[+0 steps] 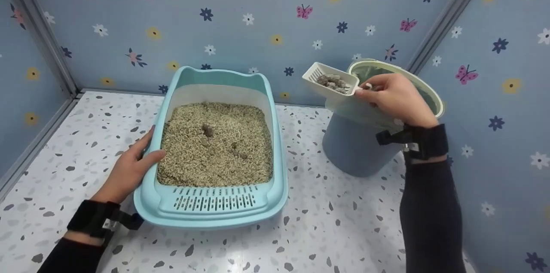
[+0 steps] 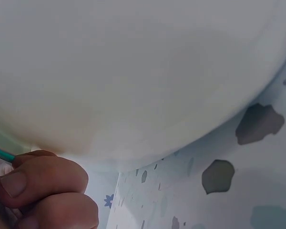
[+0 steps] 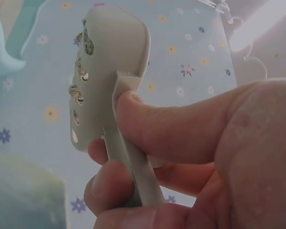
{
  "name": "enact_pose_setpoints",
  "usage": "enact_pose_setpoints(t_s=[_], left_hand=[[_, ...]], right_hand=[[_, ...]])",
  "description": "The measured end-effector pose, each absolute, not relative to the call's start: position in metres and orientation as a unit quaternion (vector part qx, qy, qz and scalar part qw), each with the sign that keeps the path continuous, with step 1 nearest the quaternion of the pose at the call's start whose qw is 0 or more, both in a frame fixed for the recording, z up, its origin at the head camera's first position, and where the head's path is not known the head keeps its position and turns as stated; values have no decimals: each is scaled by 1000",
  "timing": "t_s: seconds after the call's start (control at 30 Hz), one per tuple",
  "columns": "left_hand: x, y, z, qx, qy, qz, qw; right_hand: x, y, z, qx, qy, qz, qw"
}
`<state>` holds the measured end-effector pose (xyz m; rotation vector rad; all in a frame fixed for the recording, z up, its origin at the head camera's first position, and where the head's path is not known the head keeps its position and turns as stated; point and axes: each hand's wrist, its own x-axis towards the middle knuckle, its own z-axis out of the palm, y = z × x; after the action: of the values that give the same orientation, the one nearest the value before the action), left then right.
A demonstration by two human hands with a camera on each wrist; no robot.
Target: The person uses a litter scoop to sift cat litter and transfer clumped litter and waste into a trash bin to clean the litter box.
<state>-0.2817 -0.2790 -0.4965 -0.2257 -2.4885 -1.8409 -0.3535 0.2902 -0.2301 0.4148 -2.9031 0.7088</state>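
A white slotted litter scoop carries several grey-brown clumps beside the rim of a blue-grey trash bin. My right hand grips its short handle, thumb along the top in the right wrist view, where clumps show through the slots. A light blue litter box full of tan pellet litter stands on the floor to the left. My left hand holds its left rim, thumb over the edge. In the left wrist view those curled fingers are beside the box's pale outer side.
Dark clumps lie on the litter, with smaller ones nearer its right side. A pale liner bag hangs over the bin's rim. Flower-patterned wall panels stand behind and on both sides. The speckled floor lies between box and bin.
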Motion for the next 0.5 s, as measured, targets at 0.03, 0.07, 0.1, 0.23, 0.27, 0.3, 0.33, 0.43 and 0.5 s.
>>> enact_pose_setpoints(t_s=[0.03,0.07,0.1,0.23,0.27,0.3,0.33,0.43,0.5], left_hand=[[-282,-279,-496,-73,-801,-594,19],[-282,-279,-496,-73,-800,-595,19],[-282,-279,-496,-72,-801,-594,21],[-282,-281,-496,-69,-804,-590,24],[-282,-281,-497,-69,-805,-590,22],[-282,-281,-497,-69,-805,-588,21],[-282,-281,-497,-70,-806,-588,20],[-283,-281,-498,-69,-807,-586,18],[-283,-280,-498,-68,-808,-584,19]], right_hand=[[-354,294,-227,134,-962,230,63],[-355,298,-223,127,-964,224,63],[-356,301,-221,121,-966,222,60],[-359,314,-213,94,-971,213,49],[-360,318,-211,86,-972,216,46],[-361,321,-210,81,-971,218,44],[-362,325,-210,77,-972,219,44],[-366,337,-208,61,-972,221,42],[-369,346,-208,49,-973,223,40]])
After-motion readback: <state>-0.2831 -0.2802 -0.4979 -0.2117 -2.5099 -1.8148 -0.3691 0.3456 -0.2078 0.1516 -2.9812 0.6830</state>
